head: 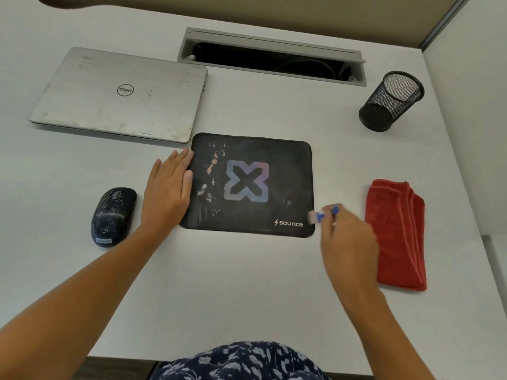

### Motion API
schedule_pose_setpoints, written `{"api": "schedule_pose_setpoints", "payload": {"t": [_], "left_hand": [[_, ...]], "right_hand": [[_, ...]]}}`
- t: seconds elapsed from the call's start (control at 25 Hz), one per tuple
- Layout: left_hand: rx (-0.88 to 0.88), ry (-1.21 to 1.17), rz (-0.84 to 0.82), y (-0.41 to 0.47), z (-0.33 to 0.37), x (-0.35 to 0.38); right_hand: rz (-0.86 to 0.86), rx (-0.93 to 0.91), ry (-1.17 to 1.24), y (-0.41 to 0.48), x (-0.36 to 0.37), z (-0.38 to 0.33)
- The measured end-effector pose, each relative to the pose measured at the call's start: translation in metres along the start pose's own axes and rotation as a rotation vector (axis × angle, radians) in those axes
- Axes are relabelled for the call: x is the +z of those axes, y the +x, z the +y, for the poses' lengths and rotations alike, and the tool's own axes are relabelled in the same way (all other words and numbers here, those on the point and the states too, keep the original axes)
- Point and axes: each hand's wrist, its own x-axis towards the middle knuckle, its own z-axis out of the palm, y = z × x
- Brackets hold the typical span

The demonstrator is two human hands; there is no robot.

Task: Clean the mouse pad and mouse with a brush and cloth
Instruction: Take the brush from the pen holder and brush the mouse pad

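At the pad's near right corner, a small blue brush (322, 215) is being pinched in the curled fingers of the right hand (348, 239). Its pale head is blurred, so whether it is touching the pad (285, 171) or hovering just over the edge cannot be told.

Along the pad's left edge, the left hand (167, 193) is being pressed flat, fingers straight and together, its thumb side on the fabric and the rest on the desk (247, 283). The pad is judged thin, soft and light, likely to slide or ripple under brushing, so it is best pinned flat near an edge, not lifted. Pale flecks are showing on its left half, beside that hand.

The mouse (113, 215), speckled too, is lying just left of the left hand, apart from the pad. Being hard, smooth and rounded, it is probably best gripped by its sides. The folded red cloth (396, 234), limp and light, is lying untouched to the right of the right hand. A closed laptop (120, 94) and a mesh cup (391, 101) are sitting farther back.
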Motion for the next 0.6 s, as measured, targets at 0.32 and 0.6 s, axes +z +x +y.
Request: {"api": "schedule_pose_setpoints", "payload": {"t": [0.32,0.6], "left_hand": [[-0.010,-0.007,-0.009,0.000,0.002,-0.002],[-0.007,-0.005,-0.007,0.000,0.001,-0.002]], "right_hand": [[-0.093,-0.051,0.183,0.038,0.005,-0.007],[-0.264,-0.110,0.299,0.055,0.010,-0.020]]}}
